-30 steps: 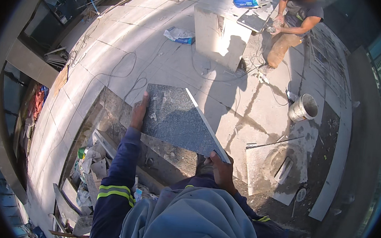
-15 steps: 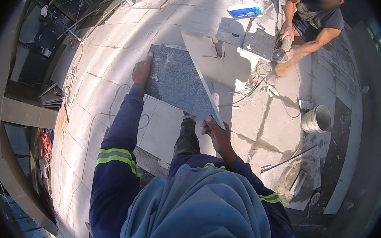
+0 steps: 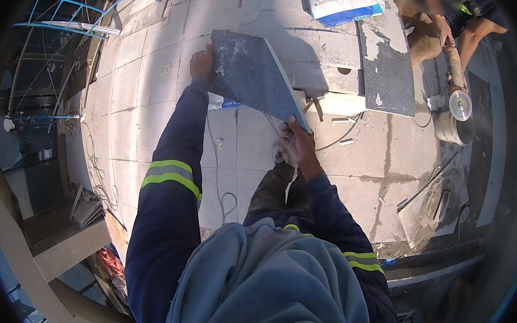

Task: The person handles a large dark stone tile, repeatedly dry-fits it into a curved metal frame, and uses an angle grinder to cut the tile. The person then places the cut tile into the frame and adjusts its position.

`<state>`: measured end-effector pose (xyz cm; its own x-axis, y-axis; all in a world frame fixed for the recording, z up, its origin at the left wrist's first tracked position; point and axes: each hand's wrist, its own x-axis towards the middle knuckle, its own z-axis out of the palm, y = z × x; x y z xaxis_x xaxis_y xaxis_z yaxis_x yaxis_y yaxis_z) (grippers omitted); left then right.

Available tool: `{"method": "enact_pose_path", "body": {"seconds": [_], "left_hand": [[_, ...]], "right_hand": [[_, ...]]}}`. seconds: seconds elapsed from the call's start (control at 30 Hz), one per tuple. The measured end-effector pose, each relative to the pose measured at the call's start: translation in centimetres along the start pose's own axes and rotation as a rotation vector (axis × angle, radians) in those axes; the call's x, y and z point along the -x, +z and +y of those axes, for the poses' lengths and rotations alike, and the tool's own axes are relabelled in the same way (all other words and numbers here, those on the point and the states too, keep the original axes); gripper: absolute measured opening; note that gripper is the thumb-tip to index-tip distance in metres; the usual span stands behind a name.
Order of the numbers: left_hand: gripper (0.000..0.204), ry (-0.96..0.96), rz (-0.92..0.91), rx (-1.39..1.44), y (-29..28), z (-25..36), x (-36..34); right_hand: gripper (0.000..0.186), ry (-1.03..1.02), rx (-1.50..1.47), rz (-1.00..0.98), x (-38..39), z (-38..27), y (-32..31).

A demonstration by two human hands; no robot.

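A dark grey speckled slab (image 3: 250, 70) with a slanted pale cut edge is held out in front of me. My left hand (image 3: 201, 60) grips its left edge, fingers wrapped around it. My right hand (image 3: 299, 141) grips the lower right corner, thumb on top. Just beyond it stands a pale work stand (image 3: 330, 99) with a white-and-blue sack (image 3: 337, 4) and another dark slab (image 3: 386, 80) on top. My dark-trousered legs show below the slab I hold.
A co-worker (image 3: 475, 30) at upper right holds an angle grinder (image 3: 459, 99) above a bucket (image 3: 454, 133). A trowel (image 3: 442, 205) lies on a dusty board at right. Cords (image 3: 222, 204) cross the tiled floor (image 3: 133, 127); blue scaffolding (image 3: 79, 5) stands at upper left.
The view has moved forward to the work stand; the held slab has risen in the picture. My legs and feet have come into view, and the co-worker's grinder is lower, over the bucket.
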<state>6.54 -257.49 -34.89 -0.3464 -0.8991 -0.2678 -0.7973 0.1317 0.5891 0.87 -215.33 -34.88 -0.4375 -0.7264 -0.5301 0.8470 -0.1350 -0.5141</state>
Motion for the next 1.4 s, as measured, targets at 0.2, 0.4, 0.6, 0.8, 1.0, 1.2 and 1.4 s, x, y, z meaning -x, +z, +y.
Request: {"method": "enact_pose_path", "body": {"seconds": [0.2,0.4,0.6,0.8,1.0,1.2,1.4], "left_hand": [[0.098,-0.023,0.018,0.01,6.6,4.2,-15.9],[0.097,-0.052,-0.022,-0.124,11.7,7.0,-24.8],[0.092,0.146,-0.104,-0.219,13.4,9.6,-26.9],[0.088,0.105,-0.113,-0.322,9.4,8.9,-27.8],[0.08,0.164,-0.028,-0.103,6.4,5.1,-26.3],[0.069,0.182,0.092,-0.025,2.9,6.9,-19.3],[0.06,0.236,0.346,0.243,-3.7,8.9,-9.5]], "right_hand": [[0.025,-0.005,-0.147,0.156,-15.2,-2.7,2.5],[0.025,0.057,-0.257,0.272,-24.2,-5.1,2.4],[0.035,0.218,0.17,0.097,-24.5,-9.3,4.4],[0.027,-0.377,1.315,0.388,-26.2,-13.6,11.4],[0.029,-0.459,1.557,0.142,-37.4,-17.7,6.3],[0.044,-0.48,1.062,0.332,-29.2,-19.5,8.0],[0.03,-0.117,1.33,-0.25,-2.4,-25.7,3.1]]}}
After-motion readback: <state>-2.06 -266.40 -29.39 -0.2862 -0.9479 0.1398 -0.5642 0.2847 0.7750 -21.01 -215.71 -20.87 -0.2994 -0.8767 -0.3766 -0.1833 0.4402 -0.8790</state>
